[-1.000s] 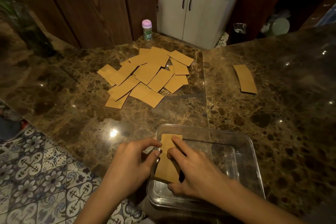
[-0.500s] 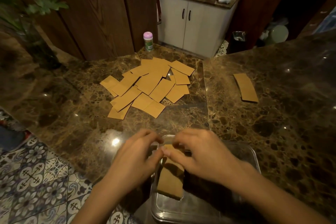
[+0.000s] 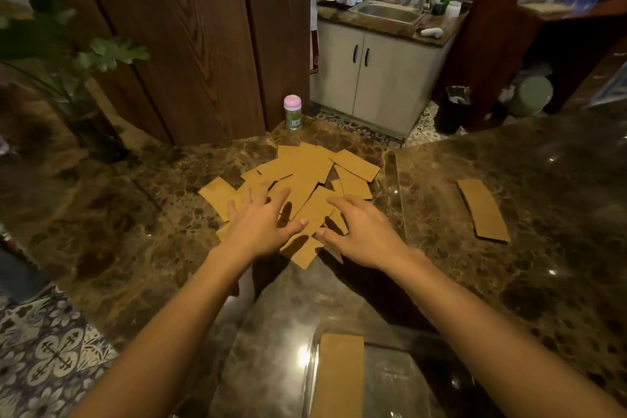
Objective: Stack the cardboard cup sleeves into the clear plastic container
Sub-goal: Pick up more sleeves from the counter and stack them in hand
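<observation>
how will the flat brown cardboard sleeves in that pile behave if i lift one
Probably light and fairly stiff: the flat brown cardboard sleeves lie thin and unbent. They likely slide over one another, overlapping loosely on the polished marble counter.

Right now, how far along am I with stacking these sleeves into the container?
Early on. Done: a thin stack lies in the clear container. In hand: nothing; the left hand and right hand spread open over the scattered pile. Left: that pile and the separate stack to the right.
</observation>
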{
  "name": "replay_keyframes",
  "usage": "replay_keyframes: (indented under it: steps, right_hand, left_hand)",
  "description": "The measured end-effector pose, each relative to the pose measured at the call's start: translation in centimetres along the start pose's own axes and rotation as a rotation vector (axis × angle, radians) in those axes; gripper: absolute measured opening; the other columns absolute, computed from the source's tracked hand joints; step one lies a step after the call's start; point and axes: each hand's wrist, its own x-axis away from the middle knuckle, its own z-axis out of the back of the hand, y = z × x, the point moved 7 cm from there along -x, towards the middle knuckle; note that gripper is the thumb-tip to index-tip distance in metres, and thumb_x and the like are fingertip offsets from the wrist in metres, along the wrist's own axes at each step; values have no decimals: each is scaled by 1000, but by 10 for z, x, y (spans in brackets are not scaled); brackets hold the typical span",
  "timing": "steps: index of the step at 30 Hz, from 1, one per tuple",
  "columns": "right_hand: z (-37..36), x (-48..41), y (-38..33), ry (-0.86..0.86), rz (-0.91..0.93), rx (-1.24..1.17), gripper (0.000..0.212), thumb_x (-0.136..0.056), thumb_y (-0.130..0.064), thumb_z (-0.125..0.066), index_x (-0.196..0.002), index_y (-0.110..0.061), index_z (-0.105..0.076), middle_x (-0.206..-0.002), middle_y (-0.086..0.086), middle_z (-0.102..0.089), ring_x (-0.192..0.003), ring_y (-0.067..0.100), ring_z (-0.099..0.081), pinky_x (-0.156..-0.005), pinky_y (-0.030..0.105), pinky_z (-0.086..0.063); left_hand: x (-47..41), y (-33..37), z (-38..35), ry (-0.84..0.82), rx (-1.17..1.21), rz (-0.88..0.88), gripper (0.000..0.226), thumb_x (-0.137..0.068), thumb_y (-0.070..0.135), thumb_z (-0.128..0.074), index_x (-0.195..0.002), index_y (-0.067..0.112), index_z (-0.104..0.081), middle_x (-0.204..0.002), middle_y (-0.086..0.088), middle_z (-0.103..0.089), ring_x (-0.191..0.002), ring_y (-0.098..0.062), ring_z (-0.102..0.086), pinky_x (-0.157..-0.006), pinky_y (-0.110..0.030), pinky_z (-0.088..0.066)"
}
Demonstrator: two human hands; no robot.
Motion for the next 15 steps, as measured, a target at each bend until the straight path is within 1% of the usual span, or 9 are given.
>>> replay_keyframes:
  steps: [2, 3, 6, 10, 13, 15]
  right_hand:
    - [-8, -19, 7, -47, -43, 11, 80, -95, -63, -59, -161, -24, -34, -165, 16, -34, -153, 34, -28, -121, 46, -30]
    - [-11, -29, 10, -64, -61, 18, 83, -95, -65, -58, -162, -25, -31, -168, 18, -27, -156, 36, -21, -124, 48, -26]
    - [-16, -60, 17, -95, -97, 41, 84, -95, -71, -52, -164, -29, -25, -171, 18, -15, -159, 37, -8, -127, 52, -17]
    - [-18, -105, 25, -90, -138, 117, 86, -93, -81, -36, -164, -33, -22, -171, 17, -13, -158, 39, -7, -127, 55, -14]
    - [-18, -133, 30, -73, -148, 123, 80, -97, -77, -33, -164, -33, -21, -172, 17, -12, -158, 39, -8, -126, 54, -13]
    - [-23, -149, 32, -84, -134, 123, 76, -99, -75, -30, -164, -35, -21, -173, 17, -9, -159, 39, -6, -126, 56, -12]
  left_hand:
    - [-21, -10, -4, -62, -5, 47, 92, -84, 88, -35, -161, 40, -17, -173, -7, -4, -156, -43, 0, -118, -71, -11]
    - [-30, -14, -6, -79, -7, 63, 94, -83, 89, -34, -161, 41, -14, -173, -7, -1, -156, -44, 4, -118, -72, -9]
    - [-58, -21, -10, -76, -29, 70, 95, -82, 91, -29, -161, 42, -12, -173, -8, 1, -155, -45, 6, -118, -73, -5]
    - [-99, -25, -15, -101, -21, 97, 94, -83, 90, -27, -162, 42, -9, -173, -6, 8, -156, -44, 8, -119, -71, -1]
    - [-114, -19, -26, -140, -16, 89, 92, -84, 90, -26, -162, 43, -9, -173, -5, 7, -156, -44, 6, -119, -71, -3]
    - [-112, -11, -36, -135, -3, 49, 89, -85, 89, -26, -161, 47, -8, -173, -4, 7, -156, -44, 9, -119, -71, 1]
